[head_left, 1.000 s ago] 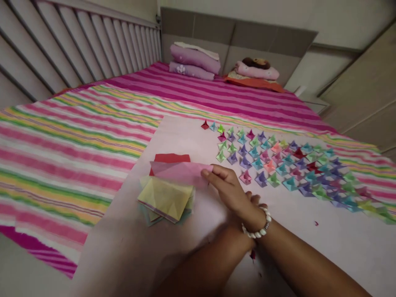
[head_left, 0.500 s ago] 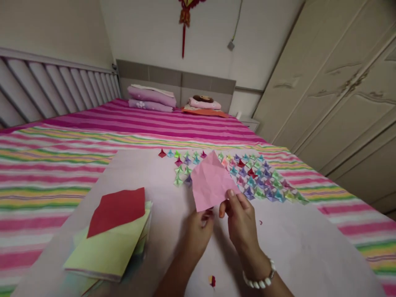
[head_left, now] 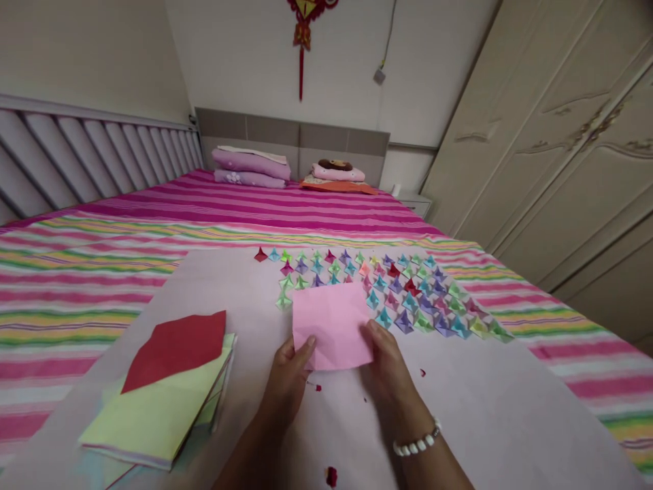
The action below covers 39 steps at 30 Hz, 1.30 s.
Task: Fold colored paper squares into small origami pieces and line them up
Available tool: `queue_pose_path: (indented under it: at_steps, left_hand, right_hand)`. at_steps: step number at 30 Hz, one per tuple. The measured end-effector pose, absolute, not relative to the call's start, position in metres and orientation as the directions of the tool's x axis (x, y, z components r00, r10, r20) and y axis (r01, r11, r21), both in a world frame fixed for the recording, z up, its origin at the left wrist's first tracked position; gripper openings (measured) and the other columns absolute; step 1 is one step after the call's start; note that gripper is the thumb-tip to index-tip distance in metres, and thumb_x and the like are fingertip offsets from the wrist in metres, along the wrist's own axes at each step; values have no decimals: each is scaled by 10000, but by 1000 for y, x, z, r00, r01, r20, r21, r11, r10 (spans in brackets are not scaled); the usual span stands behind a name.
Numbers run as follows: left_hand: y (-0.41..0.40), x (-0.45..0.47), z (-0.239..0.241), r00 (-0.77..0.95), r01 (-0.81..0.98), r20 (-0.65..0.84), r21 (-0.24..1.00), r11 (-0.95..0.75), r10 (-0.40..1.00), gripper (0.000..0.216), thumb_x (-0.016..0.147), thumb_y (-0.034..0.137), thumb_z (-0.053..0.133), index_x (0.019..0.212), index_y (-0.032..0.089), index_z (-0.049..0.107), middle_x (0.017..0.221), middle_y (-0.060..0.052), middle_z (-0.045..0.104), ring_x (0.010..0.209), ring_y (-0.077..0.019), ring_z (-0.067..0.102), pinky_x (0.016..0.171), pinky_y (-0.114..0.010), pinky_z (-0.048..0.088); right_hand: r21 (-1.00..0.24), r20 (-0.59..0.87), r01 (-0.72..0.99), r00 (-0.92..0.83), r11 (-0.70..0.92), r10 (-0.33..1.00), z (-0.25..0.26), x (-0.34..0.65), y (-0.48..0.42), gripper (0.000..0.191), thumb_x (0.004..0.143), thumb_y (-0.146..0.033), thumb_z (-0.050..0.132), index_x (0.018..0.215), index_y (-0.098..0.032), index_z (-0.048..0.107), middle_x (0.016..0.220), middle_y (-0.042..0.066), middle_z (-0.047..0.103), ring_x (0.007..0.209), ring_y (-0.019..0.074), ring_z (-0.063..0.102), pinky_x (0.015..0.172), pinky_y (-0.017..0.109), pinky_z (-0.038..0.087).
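A creased pink sheet of paper (head_left: 334, 320), roughly square, is held up between my two hands above the white board. My left hand (head_left: 288, 371) grips its lower left corner, thumb on top and fingers behind. At the right edge, my right hand (head_left: 390, 354) pinches the sheet; its other fingers are partly hidden. A white bead bracelet (head_left: 417, 446) circles my right wrist. Beyond the paper, many small folded paper pieces (head_left: 405, 321) in several colours stand in rows.
On the left lies a stack of yellow paper (head_left: 153, 418) with a torn-edged red sheet (head_left: 178, 348) on top. Small red scraps (head_left: 331, 475) dot the white board (head_left: 484, 422). Striped bedding (head_left: 56, 320) surrounds it, with folded quilts (head_left: 249, 167) at the headboard and a wardrobe (head_left: 561, 143) on the right.
The pink sheet has turned from a diamond to nearly square and come lower. My left hand has moved from beneath it to grip its lower left corner.
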<state>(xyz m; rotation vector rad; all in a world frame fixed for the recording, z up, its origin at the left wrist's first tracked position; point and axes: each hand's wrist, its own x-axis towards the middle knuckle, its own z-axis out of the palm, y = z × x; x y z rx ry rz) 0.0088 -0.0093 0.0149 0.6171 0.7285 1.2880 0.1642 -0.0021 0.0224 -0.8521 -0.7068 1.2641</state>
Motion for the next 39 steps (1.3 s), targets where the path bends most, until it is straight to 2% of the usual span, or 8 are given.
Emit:
queue_pose_path:
  at_steps: [4,10,14,19,23,30,36,39]
  left_hand:
    - [-12,12,15,173,-505,-149,835,218,974,419,659,392,798,958,109,720,853,-101,743,790,-226,695,722,-312,549]
    - [-11,13,16,-58,-259,-119,961,100,991,402,575,370,828,870,119,718,731,-50,716,633,-178,644,582,-259,509]
    - [-13,13,16,-122,-213,15,976,-41,992,395,614,348,804,933,135,709,864,-65,729,779,-206,665,692,-280,525]
    - [-13,14,13,186,-467,147,883,-45,971,630,658,332,782,1236,167,592,1212,-143,649,1129,-304,601,933,-396,496]
    - [-13,17,12,354,-443,260,892,-83,898,957,532,176,849,1391,235,430,1426,-157,474,1306,-353,453,998,-414,462]
    - [-22,28,13,262,-477,131,879,10,956,1018,483,138,859,1379,241,387,1359,-140,535,1243,-309,520,975,-373,477]
    - [-17,24,1,294,-521,-10,837,169,956,809,511,350,877,1227,179,542,1067,-129,702,998,-290,655,840,-354,524]
    - [-14,23,0,166,-545,-159,808,225,973,615,629,451,799,1129,151,604,928,-108,728,906,-266,682,780,-344,534]
  right_hand:
    - [-900,-87,-433,47,-58,995,32,176,-6,340,574,-364,857,813,-159,729,737,48,729,629,184,629,606,298,504]
    - [-976,26,-209,191,66,981,33,171,-9,326,547,-301,851,820,-170,730,783,38,748,654,197,648,585,296,510]
    - [-981,46,-172,253,92,966,31,166,-9,258,567,-266,803,791,-171,717,743,18,734,632,181,632,573,282,494]
    - [-929,-48,-363,299,67,953,25,163,-7,277,565,-221,776,824,-164,694,754,26,732,638,191,645,585,295,503]
    - [-875,-89,-475,354,97,931,21,158,-5,326,579,-171,754,895,-164,673,821,41,739,714,210,665,654,318,521]
    - [-960,78,-219,386,174,919,17,154,-12,253,683,-259,742,907,-176,660,824,33,725,716,197,632,637,297,494]
    - [-966,189,-122,259,226,947,23,151,-20,319,790,-334,684,1087,-220,657,1029,46,722,898,229,651,761,332,514]
    - [-968,215,-93,174,234,961,27,150,-24,349,780,-402,701,1089,-241,678,1049,52,722,970,258,640,815,360,508]
